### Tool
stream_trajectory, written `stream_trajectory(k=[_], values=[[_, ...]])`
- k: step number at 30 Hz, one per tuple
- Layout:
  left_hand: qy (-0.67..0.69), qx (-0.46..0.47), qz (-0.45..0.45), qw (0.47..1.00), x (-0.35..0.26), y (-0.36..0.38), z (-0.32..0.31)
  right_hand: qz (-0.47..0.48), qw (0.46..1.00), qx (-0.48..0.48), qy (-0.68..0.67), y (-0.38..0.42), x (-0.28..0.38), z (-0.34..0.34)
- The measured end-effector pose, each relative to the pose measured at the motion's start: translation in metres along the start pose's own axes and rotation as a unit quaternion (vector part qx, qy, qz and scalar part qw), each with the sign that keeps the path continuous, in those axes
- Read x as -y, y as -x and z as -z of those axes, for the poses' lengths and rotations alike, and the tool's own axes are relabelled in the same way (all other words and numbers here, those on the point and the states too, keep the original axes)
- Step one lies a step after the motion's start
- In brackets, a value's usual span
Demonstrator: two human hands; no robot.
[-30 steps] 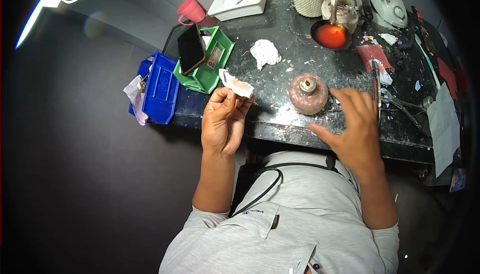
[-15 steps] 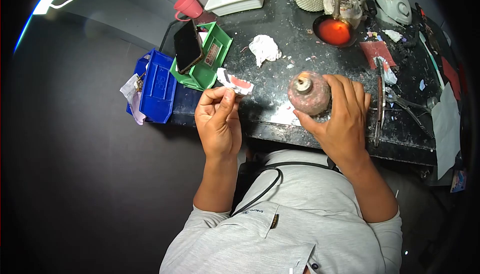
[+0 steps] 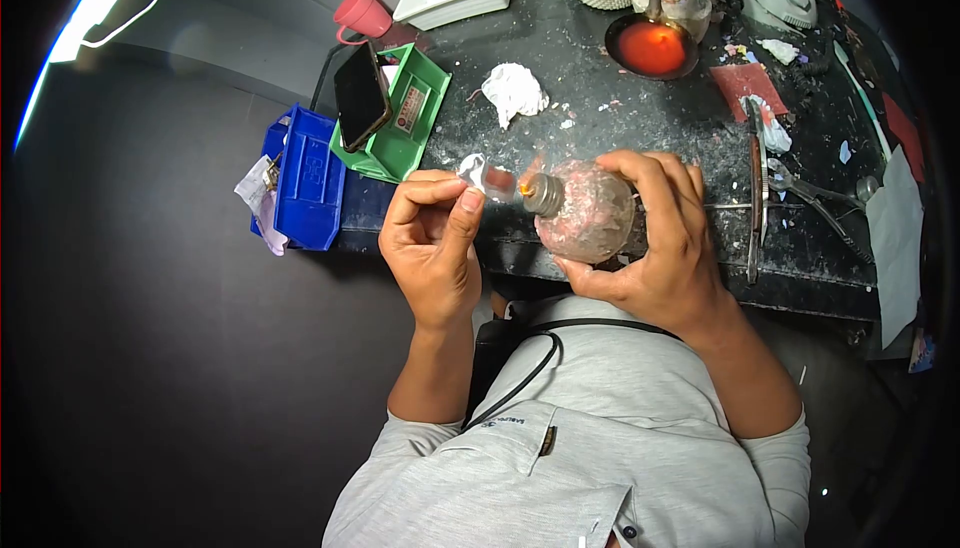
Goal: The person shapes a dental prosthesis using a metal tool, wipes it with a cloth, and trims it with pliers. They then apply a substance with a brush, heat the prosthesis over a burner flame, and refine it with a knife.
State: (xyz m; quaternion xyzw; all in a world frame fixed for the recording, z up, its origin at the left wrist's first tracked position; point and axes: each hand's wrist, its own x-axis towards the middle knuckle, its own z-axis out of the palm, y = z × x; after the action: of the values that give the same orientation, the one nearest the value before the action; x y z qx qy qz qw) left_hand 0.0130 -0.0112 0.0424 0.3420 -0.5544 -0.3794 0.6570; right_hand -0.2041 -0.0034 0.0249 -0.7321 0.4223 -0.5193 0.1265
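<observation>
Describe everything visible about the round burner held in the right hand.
The burner is a round, bulbous flask, pinkish and crusted with residue, with a metal neck. It is tipped sideways, neck toward the small dental cast pinched in the left hand. The right hand cups its body over the black bench edge.

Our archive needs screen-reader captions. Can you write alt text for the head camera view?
Seen from above, a person's right hand tilts a round spirit lamp so its small flame meets a denture model pinched in the left hand, over a cluttered dark workbench with a green bin.
</observation>
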Motion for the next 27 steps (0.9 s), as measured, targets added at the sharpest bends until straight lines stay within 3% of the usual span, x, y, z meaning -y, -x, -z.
stream_trajectory(k=[25, 27], values=[[0.007, 0.011, -0.009, 1.0, 0.002, 0.001, 0.015, -0.015, 0.999, 0.016, 0.029, 0.001, 0.002, 0.002], [0.088, -0.012, 0.08, 0.993, 0.002, 0.0, 0.024, -0.047, 0.997, 0.008, 0.062, 0.003, 0.002, 0.002]])
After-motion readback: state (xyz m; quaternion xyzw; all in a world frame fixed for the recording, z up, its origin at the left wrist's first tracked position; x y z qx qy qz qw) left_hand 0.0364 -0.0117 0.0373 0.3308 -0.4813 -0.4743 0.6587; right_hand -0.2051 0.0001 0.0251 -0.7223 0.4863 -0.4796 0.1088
